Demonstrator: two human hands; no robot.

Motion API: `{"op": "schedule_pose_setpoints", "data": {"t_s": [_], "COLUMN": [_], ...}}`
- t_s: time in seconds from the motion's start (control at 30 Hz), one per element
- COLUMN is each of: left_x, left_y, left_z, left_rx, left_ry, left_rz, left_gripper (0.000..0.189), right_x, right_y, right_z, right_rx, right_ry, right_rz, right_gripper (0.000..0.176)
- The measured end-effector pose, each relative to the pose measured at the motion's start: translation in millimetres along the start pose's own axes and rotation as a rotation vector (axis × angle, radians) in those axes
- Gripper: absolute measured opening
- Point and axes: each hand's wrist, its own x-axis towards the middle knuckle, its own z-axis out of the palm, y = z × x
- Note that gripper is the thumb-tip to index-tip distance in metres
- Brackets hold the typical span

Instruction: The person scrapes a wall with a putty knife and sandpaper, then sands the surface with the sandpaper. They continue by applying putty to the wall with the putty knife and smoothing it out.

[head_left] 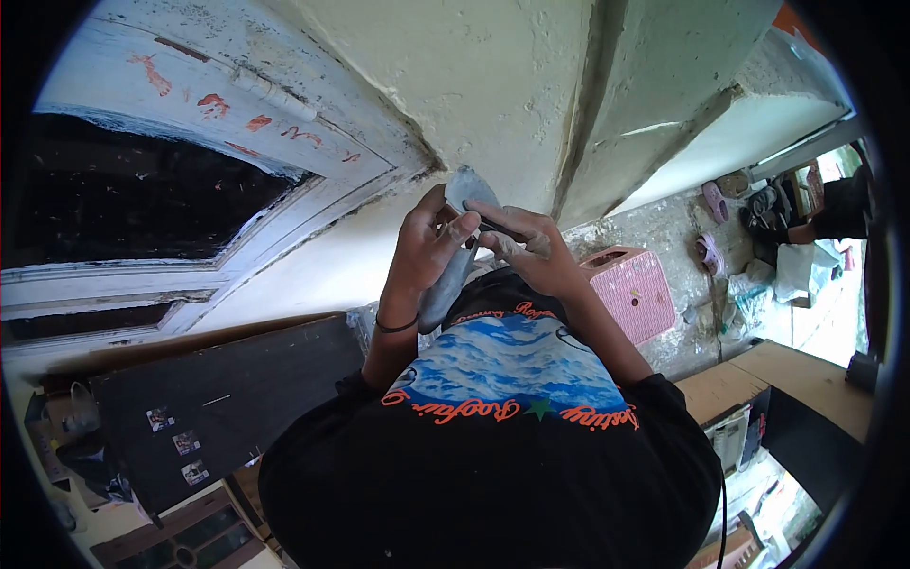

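Observation:
A long, flat grey piece [449,289] with rounded ends is held up in front of my shirt, close to the wall. Its exact kind is not clear. My left hand [428,242] is closed around its left side, thumb across the front, with a dark band on the wrist. From the other side, my right hand [533,248] grips it near the upper part, the index finger lying over its surface. Pale dust or paste coats the fingers of both hands. Between the fingertips is a dark gap, and whatever is there is hidden.
A white-painted door frame [313,204] with red marks stands left beside a pale wall [483,104]. At right are a pink stool [633,296], purple clogs [709,254], plastic bags [801,273] and another person's leg [834,211]. A black panel [237,398] lies lower left; brown furniture [801,379] stands lower right.

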Motion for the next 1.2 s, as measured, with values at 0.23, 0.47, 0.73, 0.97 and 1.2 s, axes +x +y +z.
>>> {"op": "schedule_pose_setpoints", "data": {"t_s": [0.23,0.47,0.73,0.97,1.2], "left_x": [0,4,22,28,30], "left_y": [26,38,58,61,58], "left_z": [3,-7,9,7,-13], "left_rx": [-0.298,-0.433,-0.476,-0.231,-0.111], "left_ry": [0.245,0.252,0.226,0.483,0.707], "left_rz": [-0.022,0.066,0.218,0.324,0.490], "left_gripper": [0.028,0.031,0.028,0.029,0.044], "right_x": [-1,8,12,14,25], "right_y": [5,22,29,-1,-1], "right_z": [5,16,25,28,22], "right_rx": [0.434,0.468,0.614,0.667,0.478], "right_ry": [0.039,0.031,-0.512,-0.281,-0.233], "right_rz": [0.072,0.049,0.391,0.251,0.215], "right_gripper": [0.062,0.102,0.099,0.087,0.068]}}
